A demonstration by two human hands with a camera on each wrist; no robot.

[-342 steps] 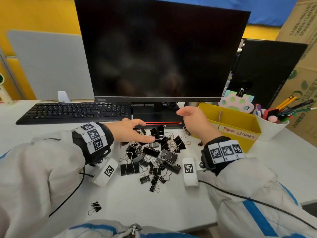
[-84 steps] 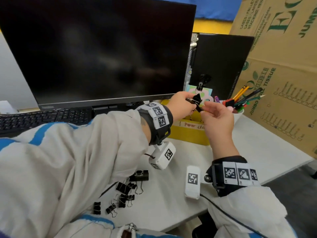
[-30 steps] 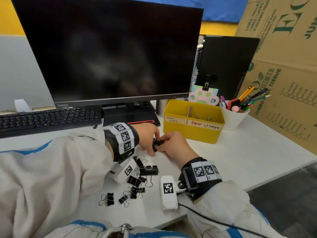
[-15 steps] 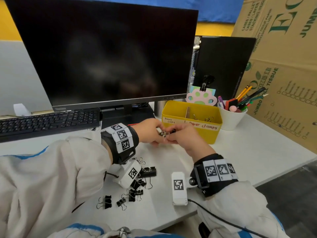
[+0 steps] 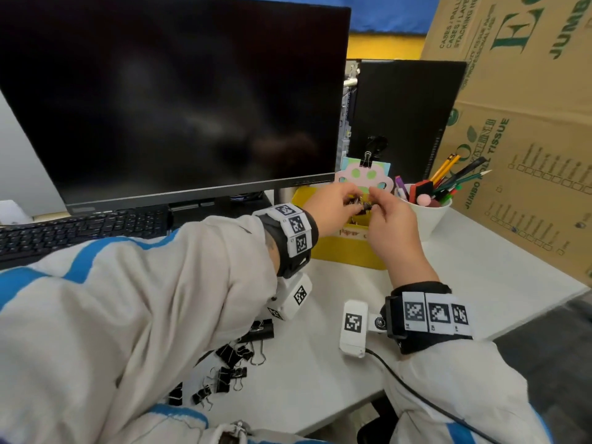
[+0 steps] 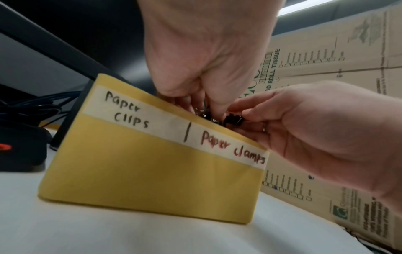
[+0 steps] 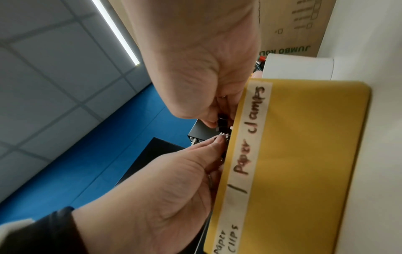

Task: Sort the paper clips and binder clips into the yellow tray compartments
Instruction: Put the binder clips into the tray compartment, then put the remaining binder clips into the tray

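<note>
While both hands (image 5: 358, 206) pinch black binder clips (image 6: 233, 119), they hover just above the yellow tray (image 6: 152, 171) rim.

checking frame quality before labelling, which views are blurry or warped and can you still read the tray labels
Head view: sharp, wide-angle bend at the edges, monitor dim and free of glare. Left wrist view: soft motion blur, yet the yellow tray labels read "paper clips" and "paper clamps". Right wrist view: rolled sideways, ceiling light bright, labels legible.

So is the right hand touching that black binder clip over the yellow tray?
Touching. The left wrist view shows the right hand pinching the black binder clip in its fingers.
</note>
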